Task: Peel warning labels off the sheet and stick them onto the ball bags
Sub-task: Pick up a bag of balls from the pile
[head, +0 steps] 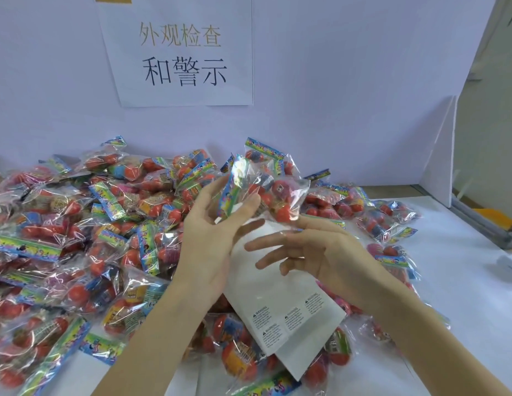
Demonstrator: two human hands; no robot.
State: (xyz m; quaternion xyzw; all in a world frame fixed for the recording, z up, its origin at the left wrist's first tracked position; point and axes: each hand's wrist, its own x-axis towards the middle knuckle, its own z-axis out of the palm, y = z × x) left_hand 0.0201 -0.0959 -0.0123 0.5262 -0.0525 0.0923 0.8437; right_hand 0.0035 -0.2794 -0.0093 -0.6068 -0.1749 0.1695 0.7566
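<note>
My left hand [212,232] holds up a clear bag of red balls [266,192] with a colourful header strip, thumb and fingers closed round its left end. The same hand also seems to hold the top of the white label sheet [266,284], which hangs down between my hands and carries a few warning labels [289,312] near its lower edge. My right hand [315,252] is just below the bag with its fingers spread and relaxed, over the sheet. I cannot see a label on its fingertips.
Many more ball bags [77,238] are heaped across the white table [463,281], mostly on the left and around my arms. A white back wall carries a paper sign [180,52]. A white partition and a metal frame [478,218] stand at the right.
</note>
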